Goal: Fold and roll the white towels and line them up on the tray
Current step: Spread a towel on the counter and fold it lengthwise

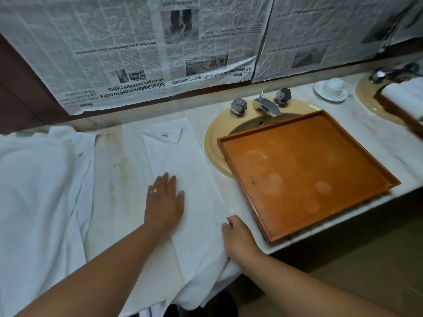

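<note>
Risk: the near end of the folded towel [183, 165] hangs off the counter's [114, 161] near edge. Its weight could pull the long fold open or skew the roll if the pressing hand lifts.

Left hand [164, 202]: flat on mid-strip, fingers straight, slightly apart.

Right hand [238, 236]: fingers curled on the towel's right edge.

Towel lies just left of the tray [309, 170], which holds no rolls.

Two hands [163, 202] [238, 236], two basins [211, 143] [364, 99], one orange tray [297, 170]
</note>
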